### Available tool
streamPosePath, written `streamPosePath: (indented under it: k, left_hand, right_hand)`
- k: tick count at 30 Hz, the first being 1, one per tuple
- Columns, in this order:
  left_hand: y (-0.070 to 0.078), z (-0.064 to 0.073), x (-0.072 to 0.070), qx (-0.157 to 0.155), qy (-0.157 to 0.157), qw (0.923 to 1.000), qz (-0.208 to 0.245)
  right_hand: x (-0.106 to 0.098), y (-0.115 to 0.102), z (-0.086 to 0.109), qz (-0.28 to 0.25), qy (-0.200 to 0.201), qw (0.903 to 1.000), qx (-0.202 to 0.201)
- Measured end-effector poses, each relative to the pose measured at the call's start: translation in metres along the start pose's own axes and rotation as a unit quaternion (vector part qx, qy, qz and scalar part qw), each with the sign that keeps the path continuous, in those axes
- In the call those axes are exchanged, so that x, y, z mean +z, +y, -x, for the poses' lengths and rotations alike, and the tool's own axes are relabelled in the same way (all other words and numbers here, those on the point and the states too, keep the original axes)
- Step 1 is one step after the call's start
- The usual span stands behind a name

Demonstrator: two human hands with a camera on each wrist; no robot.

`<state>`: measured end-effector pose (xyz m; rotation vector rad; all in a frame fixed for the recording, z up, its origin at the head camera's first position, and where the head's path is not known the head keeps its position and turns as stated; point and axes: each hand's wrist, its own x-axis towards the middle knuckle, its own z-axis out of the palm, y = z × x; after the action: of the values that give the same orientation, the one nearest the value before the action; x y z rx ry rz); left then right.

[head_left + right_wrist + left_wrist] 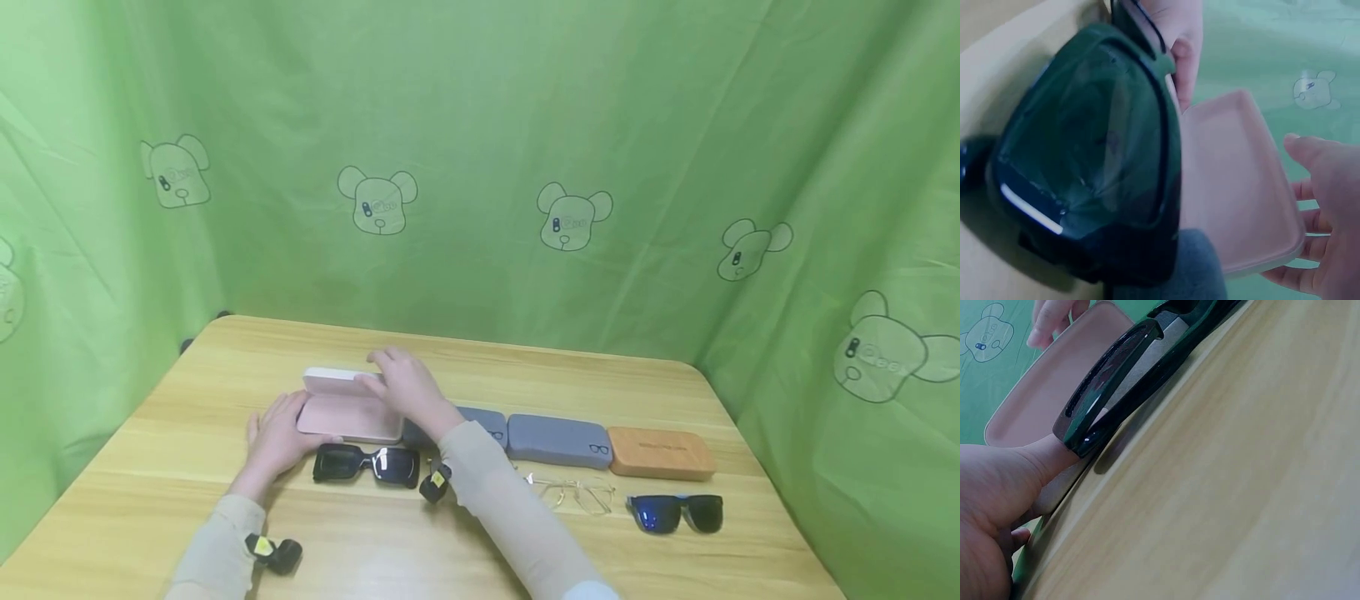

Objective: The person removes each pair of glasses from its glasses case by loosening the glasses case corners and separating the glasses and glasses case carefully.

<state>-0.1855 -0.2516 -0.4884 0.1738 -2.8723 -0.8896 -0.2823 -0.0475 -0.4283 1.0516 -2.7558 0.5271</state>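
A pink eyeglass case (pixel 350 417) stands open at the left of the row, its lid (pixel 1232 181) raised and its pink inside bare. My left hand (pixel 279 437) grips the base at its left end, the thumb along the front edge. At the lid's upper right is my right hand (pixel 405 387); in the right wrist view its fingers (pixel 1316 222) reach behind the lid and the thumb stands off from the edge. Black sunglasses (pixel 366 465) lie just in front of the case and partly cover it in both wrist views.
To the right, two grey-blue cases (pixel 558 440) and an orange case (pixel 662 454) continue the row; my right forearm partly hides the nearer grey-blue one. Thin-framed clear glasses (pixel 577 493) and blue-lensed sunglasses (pixel 677 513) lie in front on the wooden table (pixel 375 550). Green curtains (pixel 465 275) surround it.
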Motion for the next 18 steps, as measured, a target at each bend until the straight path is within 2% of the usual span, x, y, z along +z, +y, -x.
streamPosePath:
  k: [6, 11, 18]
  left_hand:
    - [0.0, -0.001, 0.002, 0.0, 0.001, 1.0, 0.001]
    - [0.0, -0.002, 0.002, -0.002, 0.0, 1.0, 0.0]
    - [0.002, -0.001, 0.0, -0.009, -0.004, 0.9999, -0.003]
  right_hand:
    - [0.012, 0.009, -0.006, -0.024, -0.011, 0.9995, 0.019]
    - [0.016, 0.012, -0.009, -0.027, -0.021, 0.9992, 0.019]
    - [0.015, 0.013, -0.008, -0.063, -0.077, 0.9948, 0.025]
